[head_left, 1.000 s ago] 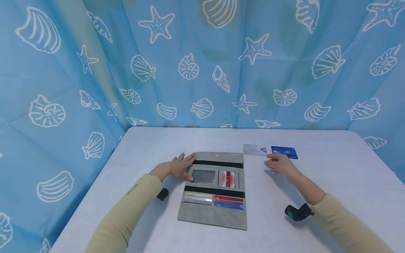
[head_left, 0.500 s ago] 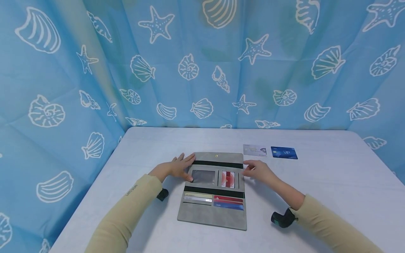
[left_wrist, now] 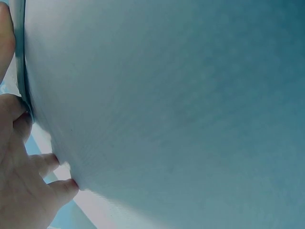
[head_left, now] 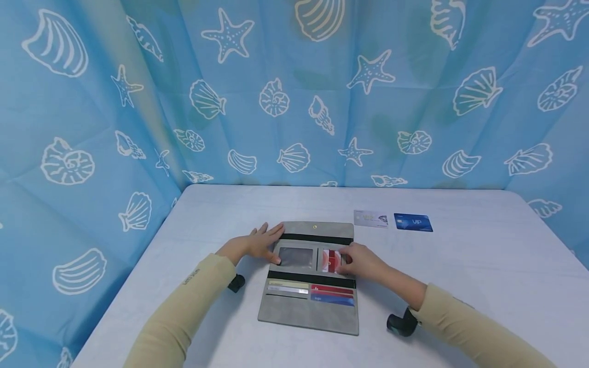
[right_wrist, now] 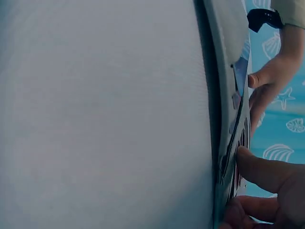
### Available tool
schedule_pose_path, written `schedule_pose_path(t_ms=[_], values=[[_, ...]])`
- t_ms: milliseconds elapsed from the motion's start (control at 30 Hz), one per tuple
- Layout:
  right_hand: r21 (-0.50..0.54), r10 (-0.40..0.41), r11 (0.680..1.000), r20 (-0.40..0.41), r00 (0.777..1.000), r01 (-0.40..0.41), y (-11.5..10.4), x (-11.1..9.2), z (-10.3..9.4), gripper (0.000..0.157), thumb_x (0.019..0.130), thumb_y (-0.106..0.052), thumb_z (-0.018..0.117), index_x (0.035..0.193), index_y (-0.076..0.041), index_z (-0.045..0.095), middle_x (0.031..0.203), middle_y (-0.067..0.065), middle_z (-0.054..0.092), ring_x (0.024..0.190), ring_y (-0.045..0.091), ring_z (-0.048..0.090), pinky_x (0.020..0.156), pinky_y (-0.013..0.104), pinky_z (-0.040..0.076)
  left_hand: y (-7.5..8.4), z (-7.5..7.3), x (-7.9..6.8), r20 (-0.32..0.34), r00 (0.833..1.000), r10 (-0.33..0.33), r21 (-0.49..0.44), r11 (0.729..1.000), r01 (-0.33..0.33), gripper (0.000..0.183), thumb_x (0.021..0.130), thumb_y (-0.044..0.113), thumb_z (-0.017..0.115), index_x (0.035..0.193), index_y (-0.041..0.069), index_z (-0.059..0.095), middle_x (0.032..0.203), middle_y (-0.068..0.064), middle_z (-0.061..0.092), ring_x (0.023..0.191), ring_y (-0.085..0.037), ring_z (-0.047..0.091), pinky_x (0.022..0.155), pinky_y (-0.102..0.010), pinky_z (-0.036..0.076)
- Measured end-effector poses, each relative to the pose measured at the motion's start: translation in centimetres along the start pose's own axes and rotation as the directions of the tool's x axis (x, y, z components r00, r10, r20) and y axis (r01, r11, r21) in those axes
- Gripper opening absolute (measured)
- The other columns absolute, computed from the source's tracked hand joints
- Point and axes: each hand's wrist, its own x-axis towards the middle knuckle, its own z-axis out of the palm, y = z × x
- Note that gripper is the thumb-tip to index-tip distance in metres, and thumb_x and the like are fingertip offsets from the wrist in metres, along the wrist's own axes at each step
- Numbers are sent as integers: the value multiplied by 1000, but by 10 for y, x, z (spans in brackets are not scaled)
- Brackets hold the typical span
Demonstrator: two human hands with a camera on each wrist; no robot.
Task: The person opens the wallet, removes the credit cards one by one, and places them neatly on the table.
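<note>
A long grey wallet lies unfolded on the table. My left hand rests on its left edge, fingers spread and thumb beside the clear window pocket. In the left wrist view, fingertips of that hand also touch the tabletop. My right hand reaches over the wallet's right edge, thumb and index finger at the right end of a red-and-white card in the middle panel's slot. The right wrist view shows the thumb against the panel; I cannot tell whether the card is pinched.
A silver-grey card and a blue VIP card lie beyond the wallet to the right. More cards sit in the wallet's near slots. A blue shell-patterned curtain hangs behind the white table.
My right hand has moved left and nearer, from beside the silver-grey and blue cards to the red-and-white card in the wallet. The left hand and the wallet have stayed put.
</note>
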Motion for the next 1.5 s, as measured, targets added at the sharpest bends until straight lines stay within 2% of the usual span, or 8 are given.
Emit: schedule_pose_path(t_ms=[200,400,500,633,800,900,1033,1500], values=[[155,109,982,5,994,-109,-1,3,0,30,79,-12,71,104,1,60,72,3,54,66,12,49,58,20,46,0,-1,-2,-1,1000,-1,-9,1000,1,95,79,47,65,149,20,6,155,4,-3,140,-31,-10,111,-50,-3],[334,228,914,47,972,-231,-3,8,-4,25,83,-14,67,99,2,56,72,7,58,57,14,56,57,22,51,1,-1,-3,2,1000,0,-5,1000,0,95,79,47,65,149,19,6,155,4,-4,140,-31,-10,111,-50,-4],[393,254,881,79,964,-264,-1,10,-4,24,84,-13,65,99,2,53,68,7,58,54,13,57,56,21,51,1,-1,-3,3,1000,0,-2,1000,0,95,79,48,64,149,20,5,155,5,-5,140,-31,-11,112,-50,-4],[446,225,860,102,969,-247,2,7,-5,25,85,-12,64,100,4,50,68,8,58,53,14,57,55,20,50,1,0,-2,3,1000,1,3,1000,-1,96,79,49,64,149,21,4,155,6,-5,140,-30,-11,112,-49,-3],[474,228,846,94,969,-245,6,3,-7,27,85,-11,64,101,5,49,68,9,60,53,14,59,56,22,52,3,1,0,-6,1000,-2,13,1000,2,96,79,49,64,149,20,5,155,5,-4,140,-30,-10,112,-50,-2],[471,276,837,80,958,-280,8,3,-7,25,85,-9,63,101,4,50,67,9,60,52,14,59,56,22,52,4,1,0,-3,1000,-6,16,1000,6,97,78,49,65,149,21,4,155,6,-5,140,-30,-11,112,-49,-3],[456,301,838,72,951,-299,11,0,-11,24,85,-9,62,103,3,50,68,8,59,51,14,57,54,23,52,3,0,0,-4,1000,-4,12,1000,4,97,78,49,65,149,21,4,155,6,-5,140,-30,-11,112,-49,-3],[478,338,807,107,935,-346,23,-18,-25,33,87,-10,61,112,6,46,73,10,60,51,14,59,55,25,53,2,0,-2,-10,1000,4,22,1000,-4,96,79,48,64,149,19,5,155,3,-3,140,-32,-10,111,-51,-2]])
